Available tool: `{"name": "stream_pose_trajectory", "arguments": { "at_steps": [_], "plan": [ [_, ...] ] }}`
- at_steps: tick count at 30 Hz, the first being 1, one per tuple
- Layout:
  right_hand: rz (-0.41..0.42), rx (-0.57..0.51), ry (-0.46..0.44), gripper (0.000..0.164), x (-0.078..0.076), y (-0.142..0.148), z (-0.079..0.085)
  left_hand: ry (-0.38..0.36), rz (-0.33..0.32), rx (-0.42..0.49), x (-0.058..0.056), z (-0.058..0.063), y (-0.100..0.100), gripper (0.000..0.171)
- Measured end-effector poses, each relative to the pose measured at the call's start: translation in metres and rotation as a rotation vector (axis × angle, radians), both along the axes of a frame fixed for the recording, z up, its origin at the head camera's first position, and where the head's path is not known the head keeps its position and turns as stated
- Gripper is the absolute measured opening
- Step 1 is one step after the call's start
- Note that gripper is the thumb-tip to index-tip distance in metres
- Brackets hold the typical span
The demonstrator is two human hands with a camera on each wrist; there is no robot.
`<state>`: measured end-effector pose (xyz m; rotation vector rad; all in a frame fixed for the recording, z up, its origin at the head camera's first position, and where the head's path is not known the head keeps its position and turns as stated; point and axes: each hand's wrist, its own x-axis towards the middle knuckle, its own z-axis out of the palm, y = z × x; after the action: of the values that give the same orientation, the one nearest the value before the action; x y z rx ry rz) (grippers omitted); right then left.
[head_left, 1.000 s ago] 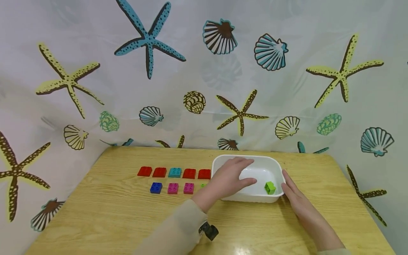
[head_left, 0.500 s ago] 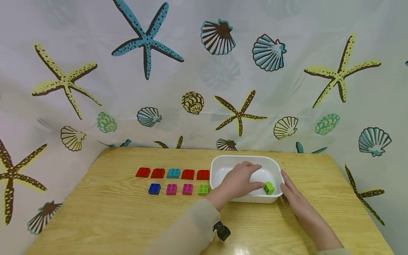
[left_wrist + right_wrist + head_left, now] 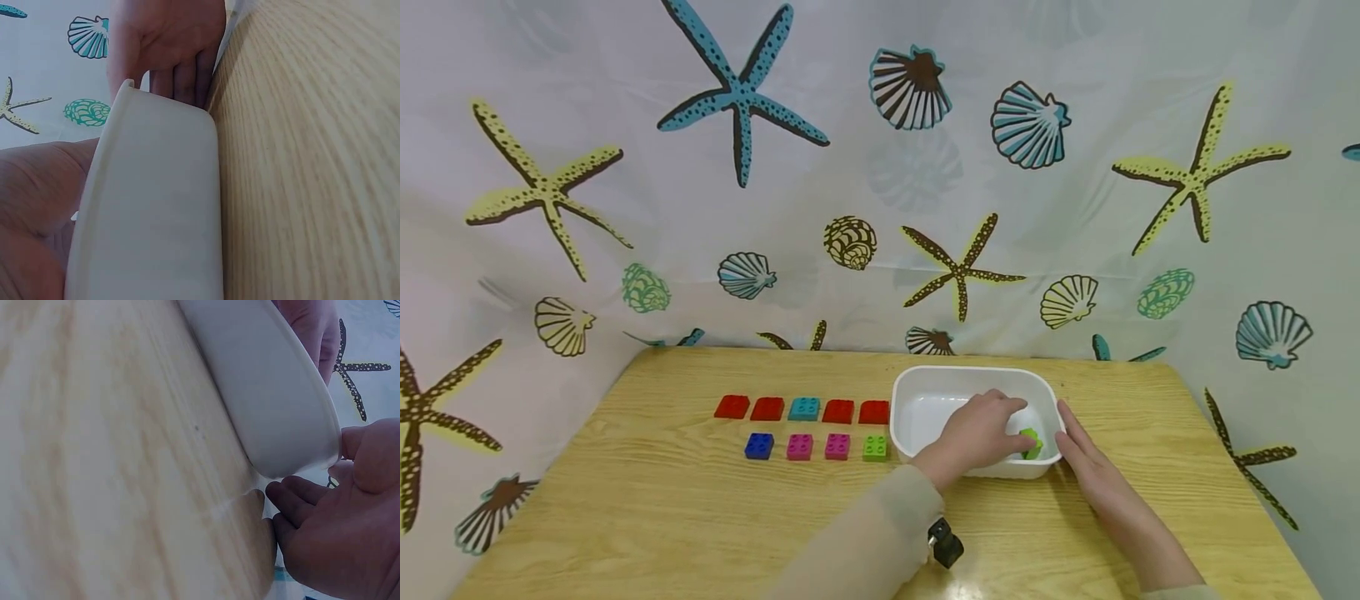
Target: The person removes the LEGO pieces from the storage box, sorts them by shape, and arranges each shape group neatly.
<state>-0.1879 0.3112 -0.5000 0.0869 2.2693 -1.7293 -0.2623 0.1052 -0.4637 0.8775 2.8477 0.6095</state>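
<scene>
A white plastic box (image 3: 917, 421) stands on the wooden table, with a lime-green toy building brick (image 3: 1032, 450) inside near its right end. My left hand (image 3: 981, 433) reaches over the near wall into the box, thumb and fingers spread apart. Its thumb overlaps the brick in the head view; whether they touch I cannot tell. Against the outside of the box's right end lies my right hand (image 3: 1097, 471), with fairly straight fingers touching the wall. From the left wrist, the box's near wall hides the left fingertips and the brick.
To the left of the box, bricks lie in two rows: several red bricks (image 3: 838, 411) with a turquoise brick (image 3: 804, 408) behind, and a blue brick (image 3: 759, 446), pink bricks (image 3: 800, 447) and a green brick (image 3: 875, 447) in front. A patterned curtain (image 3: 820, 167) hangs behind the table.
My left hand has moved rightward inside the box until its thumb overlaps the green brick. The right hand has stayed at the box's end. The front-row green brick has come into full sight.
</scene>
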Motion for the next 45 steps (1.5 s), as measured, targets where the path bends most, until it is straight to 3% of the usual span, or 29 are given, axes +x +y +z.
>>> {"name": "stream_pose_trajectory", "arguments": {
  "at_steps": [5, 7, 10, 17, 20, 22, 45],
  "plan": [
    [-0.005, -0.004, 0.005, 0.071, 0.000, -0.001, 0.000, 0.002, 0.013, -0.031, -0.009, -0.012, 0.009, 0.063],
    [-0.010, -0.001, 0.000, 0.070, 0.000, -0.001, 0.000, 0.005, 0.011, -0.044, -0.019, -0.028, 0.015, 0.062],
    [-0.011, 0.003, -0.002, 0.070, 0.000, -0.001, -0.001, -0.004, 0.007, -0.046, -0.027, -0.040, 0.018, 0.063],
    [-0.012, 0.000, -0.007, 0.069, -0.001, -0.001, -0.002, -0.063, 0.018, -0.072, -0.011, -0.013, 0.015, 0.058],
    [-0.016, 0.003, -0.013, 0.070, 0.000, -0.001, -0.001, -0.070, 0.026, -0.071, -0.010, -0.013, 0.015, 0.055],
    [-0.019, 0.007, -0.020, 0.070, -0.001, -0.001, -0.001, -0.086, 0.034, -0.081, -0.005, -0.005, 0.015, 0.055],
    [-0.006, 0.001, -0.007, 0.072, 0.001, -0.002, 0.000, -0.066, 0.059, -0.124, -0.006, -0.007, 0.019, 0.042]
  ]
}}
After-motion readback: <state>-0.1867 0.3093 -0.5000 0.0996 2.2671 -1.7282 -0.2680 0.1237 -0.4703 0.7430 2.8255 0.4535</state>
